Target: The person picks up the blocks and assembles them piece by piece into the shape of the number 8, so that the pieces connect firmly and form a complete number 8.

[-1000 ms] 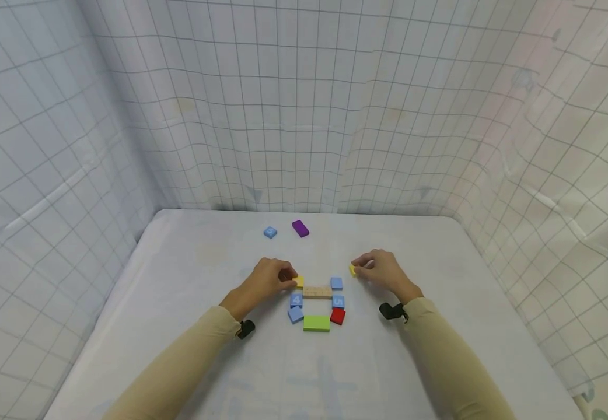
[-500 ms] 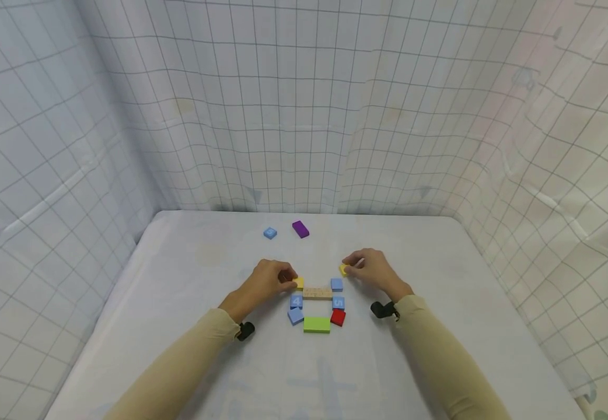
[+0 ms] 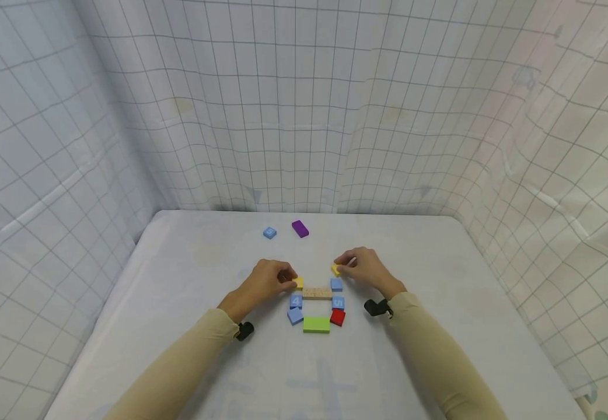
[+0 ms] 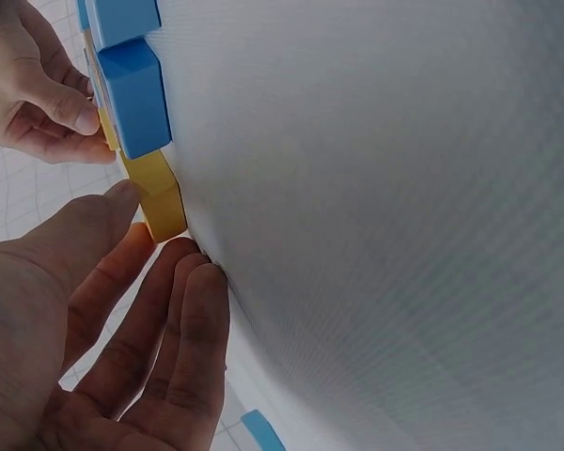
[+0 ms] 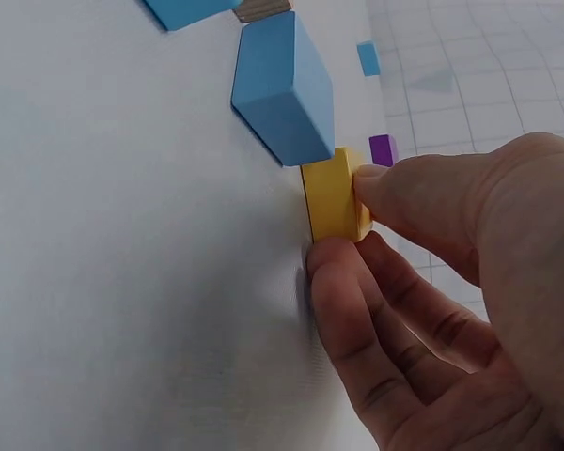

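My left hand pinches a yellow block at the left end of a natural wooden block. Between thumb and fingers, my right hand holds another yellow block, just behind a plain blue block. In the right wrist view the two look very close; whether they touch I cannot tell. A blue block marked 4 lies in front of the left yellow one, and a blue block marked 5 lies on the right side.
Nearer the person are a tilted blue block, a green block and a tilted red block. Farther back lie a purple block and a blue block. Grid-patterned curtains enclose the white table.
My right hand has moved left with its yellow block, to behind the plain blue block. The left hand has stayed in place on its yellow block.
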Available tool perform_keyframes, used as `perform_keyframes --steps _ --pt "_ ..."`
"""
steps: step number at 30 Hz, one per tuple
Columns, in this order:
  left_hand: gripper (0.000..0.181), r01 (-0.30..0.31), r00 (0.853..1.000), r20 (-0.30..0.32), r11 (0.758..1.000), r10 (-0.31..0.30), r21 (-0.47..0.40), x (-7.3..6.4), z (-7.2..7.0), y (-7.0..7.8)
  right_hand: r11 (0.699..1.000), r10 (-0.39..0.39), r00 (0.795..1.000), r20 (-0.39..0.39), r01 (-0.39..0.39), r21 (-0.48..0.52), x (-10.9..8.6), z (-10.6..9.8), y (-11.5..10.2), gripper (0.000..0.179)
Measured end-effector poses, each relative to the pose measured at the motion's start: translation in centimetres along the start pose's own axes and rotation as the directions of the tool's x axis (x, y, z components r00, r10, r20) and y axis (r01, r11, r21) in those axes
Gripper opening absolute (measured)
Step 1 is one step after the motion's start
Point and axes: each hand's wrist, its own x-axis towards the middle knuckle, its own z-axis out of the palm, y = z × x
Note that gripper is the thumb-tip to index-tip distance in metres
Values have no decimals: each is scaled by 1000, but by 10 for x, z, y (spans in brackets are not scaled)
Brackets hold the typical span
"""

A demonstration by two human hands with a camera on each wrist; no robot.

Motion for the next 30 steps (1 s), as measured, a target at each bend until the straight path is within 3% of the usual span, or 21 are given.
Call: perform_keyframes --steps 2,9,13,15,19,26,30 --pt "17 -8 1000 4 1000 8 -12 1 0 -2 1000 -5 1000 4 5 -3 1 1 -1 19" --pt "16 -155 987 -38 988 154 -12 19 20 -42 1000 -1 1000 18 1 11 2 3 -4 20" --pt "15 -133 991 -38 991 132 -24 15 15 -33 1000 12 999 30 -12 12 1 4 -6 21" --pt "15 -93 996 -23 995 92 -43 7 6 -19 1000 19 999 33 -19 12 1 4 -6 22" --pt "15 -47 999 -11 999 47 -24 0 1 -6 1000 17 999 35 -17 13 0 5 -5 22" --pt "14 -45 999 -14 999 44 -9 -2 0 -3 1000 0 999 40 -1 25 -1 4 -6 21" --pt "16 -83 996 -16 996 82 -27 0 1 -10 1000 -2 999 45 1 24 -2 4 -6 21"
